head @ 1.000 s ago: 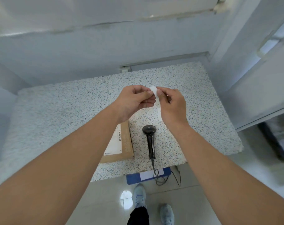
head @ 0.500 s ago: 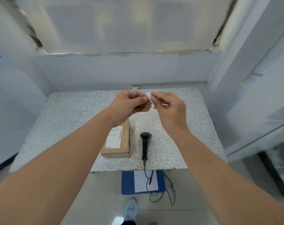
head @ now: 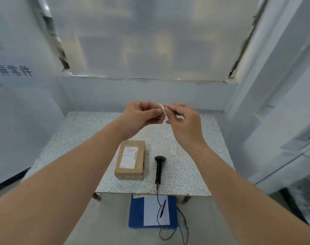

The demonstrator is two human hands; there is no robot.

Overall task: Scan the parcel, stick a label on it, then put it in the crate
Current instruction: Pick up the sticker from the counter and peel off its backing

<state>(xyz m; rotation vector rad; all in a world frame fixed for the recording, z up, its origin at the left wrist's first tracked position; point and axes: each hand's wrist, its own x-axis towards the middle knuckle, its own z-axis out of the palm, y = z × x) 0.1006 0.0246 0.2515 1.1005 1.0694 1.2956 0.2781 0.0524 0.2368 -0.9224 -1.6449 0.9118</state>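
Both hands, left hand and right hand, pinch a small white label between fingertips above the desk; the parcel and scanner lie below.

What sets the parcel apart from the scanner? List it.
The parcel is a brown cardboard box with a white printed label on top; the scanner is a slim black handheld wand. The parcel is the wider and bulkier of the two; the scanner is narrow, with a cable running off the table's near edge. Both lie side by side on the table, untouched by either hand.
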